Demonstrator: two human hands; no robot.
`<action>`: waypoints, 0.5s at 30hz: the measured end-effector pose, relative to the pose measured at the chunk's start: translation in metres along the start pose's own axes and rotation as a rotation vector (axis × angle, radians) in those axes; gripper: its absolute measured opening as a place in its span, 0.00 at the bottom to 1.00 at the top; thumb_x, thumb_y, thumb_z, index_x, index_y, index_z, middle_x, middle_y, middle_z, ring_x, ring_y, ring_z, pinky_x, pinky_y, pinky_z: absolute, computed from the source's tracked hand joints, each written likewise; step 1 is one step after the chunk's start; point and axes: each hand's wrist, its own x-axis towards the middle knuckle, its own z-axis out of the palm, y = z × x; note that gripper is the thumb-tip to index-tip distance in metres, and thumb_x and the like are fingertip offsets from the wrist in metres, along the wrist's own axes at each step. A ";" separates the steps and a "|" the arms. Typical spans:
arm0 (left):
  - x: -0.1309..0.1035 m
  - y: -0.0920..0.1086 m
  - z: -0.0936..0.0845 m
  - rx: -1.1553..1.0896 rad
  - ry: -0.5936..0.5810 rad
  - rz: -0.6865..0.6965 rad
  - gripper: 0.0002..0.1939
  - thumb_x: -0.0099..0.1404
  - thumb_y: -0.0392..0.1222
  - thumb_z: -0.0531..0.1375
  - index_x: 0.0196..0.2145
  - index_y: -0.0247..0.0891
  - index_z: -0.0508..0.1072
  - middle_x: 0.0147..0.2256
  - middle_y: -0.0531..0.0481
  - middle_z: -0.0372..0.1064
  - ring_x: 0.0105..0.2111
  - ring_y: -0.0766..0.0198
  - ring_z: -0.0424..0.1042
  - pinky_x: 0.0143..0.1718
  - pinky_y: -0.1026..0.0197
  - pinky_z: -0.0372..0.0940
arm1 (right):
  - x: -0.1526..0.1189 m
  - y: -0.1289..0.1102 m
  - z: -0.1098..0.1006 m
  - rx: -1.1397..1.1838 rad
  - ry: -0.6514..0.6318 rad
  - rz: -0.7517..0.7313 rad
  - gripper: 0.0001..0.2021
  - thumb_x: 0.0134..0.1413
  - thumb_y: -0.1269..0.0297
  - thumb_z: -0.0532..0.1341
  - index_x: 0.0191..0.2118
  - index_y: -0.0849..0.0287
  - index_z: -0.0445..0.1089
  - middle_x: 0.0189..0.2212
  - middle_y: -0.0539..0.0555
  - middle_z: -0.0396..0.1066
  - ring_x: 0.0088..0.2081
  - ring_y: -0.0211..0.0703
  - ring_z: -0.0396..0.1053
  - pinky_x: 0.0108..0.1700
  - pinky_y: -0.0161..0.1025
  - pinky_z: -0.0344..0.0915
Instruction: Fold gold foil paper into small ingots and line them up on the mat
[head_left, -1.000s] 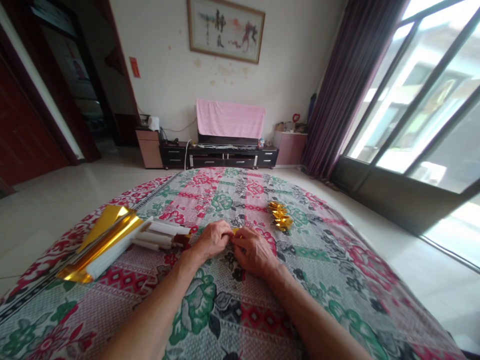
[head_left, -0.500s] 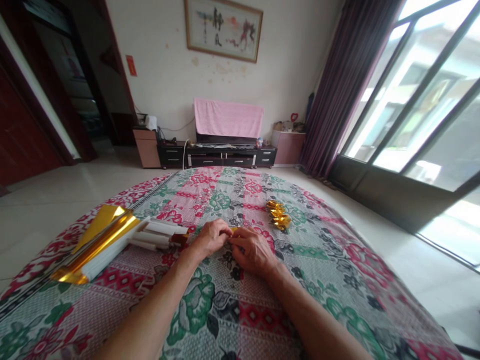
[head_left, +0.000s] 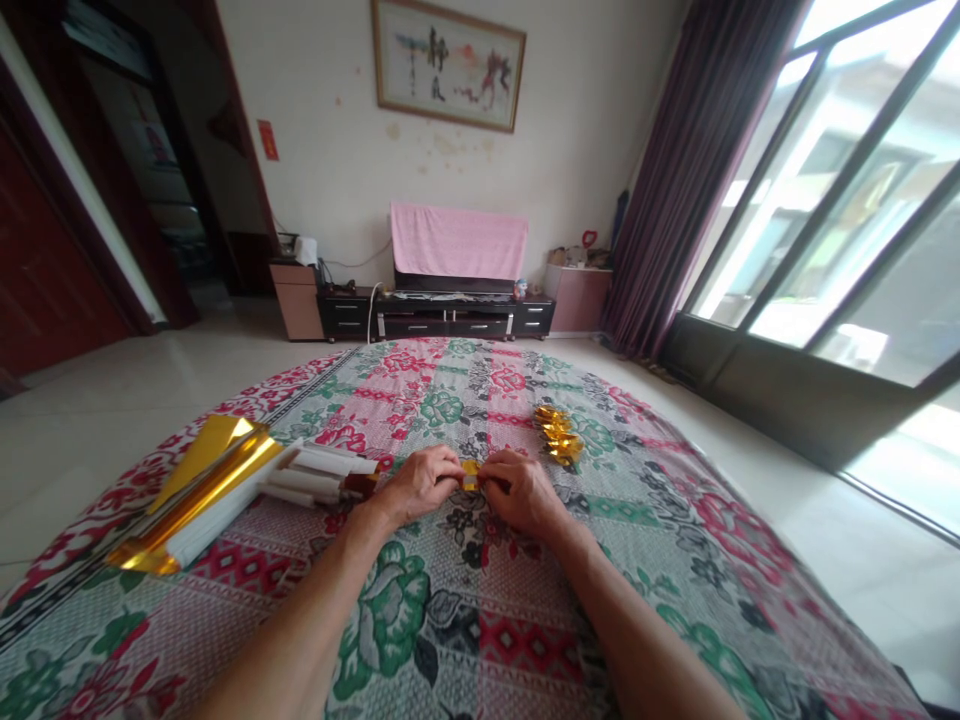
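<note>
Between my two hands is a small piece of gold foil paper (head_left: 470, 475), pinched at its left end by my left hand (head_left: 424, 483) and at its right end by my right hand (head_left: 523, 490). Only its middle shows, gold with a paler patch; my fingers cover the rest. Beyond my right hand lie several folded gold foil pieces (head_left: 559, 436), bunched in a short row. To the left of my left hand rest rolled white paper sheets (head_left: 330, 462), with a brownish-gold end near my wrist.
Larger gold foil sheets (head_left: 217, 492), partly rolled, lie at the left of the table. A flowered cloth (head_left: 442, 405) covers the rounded table. Past it stand a low black cabinet (head_left: 450, 320) and a pink cloth (head_left: 459, 240) draped over a screen.
My hands have moved slightly apart, my right hand shifting right, so more of the gold foil shows between them. The view has tilted up a little.
</note>
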 end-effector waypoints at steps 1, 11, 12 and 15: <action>0.000 0.001 0.000 0.004 -0.003 0.003 0.10 0.58 0.32 0.55 0.33 0.40 0.77 0.35 0.50 0.70 0.36 0.67 0.68 0.39 0.65 0.62 | 0.000 0.001 0.000 -0.008 -0.009 -0.005 0.11 0.47 0.77 0.54 0.30 0.58 0.72 0.31 0.51 0.70 0.33 0.36 0.66 0.39 0.32 0.60; -0.001 0.003 0.000 0.023 0.025 0.033 0.07 0.58 0.32 0.56 0.31 0.38 0.74 0.34 0.51 0.70 0.37 0.66 0.68 0.42 0.63 0.62 | 0.001 0.001 -0.001 -0.011 -0.012 -0.014 0.09 0.45 0.78 0.56 0.30 0.59 0.70 0.30 0.51 0.68 0.34 0.37 0.65 0.40 0.34 0.59; -0.001 0.003 0.000 0.019 0.019 0.039 0.07 0.59 0.32 0.56 0.30 0.38 0.74 0.34 0.51 0.70 0.37 0.66 0.68 0.42 0.63 0.62 | 0.001 0.002 -0.001 -0.008 -0.014 -0.012 0.09 0.45 0.78 0.56 0.30 0.59 0.70 0.30 0.51 0.68 0.34 0.37 0.65 0.40 0.34 0.59; -0.001 0.001 0.001 0.042 0.002 0.059 0.08 0.60 0.33 0.55 0.30 0.39 0.74 0.35 0.51 0.70 0.37 0.66 0.67 0.41 0.63 0.62 | 0.001 0.004 -0.001 0.006 -0.019 -0.014 0.10 0.45 0.77 0.56 0.30 0.59 0.71 0.31 0.52 0.69 0.34 0.37 0.65 0.40 0.34 0.60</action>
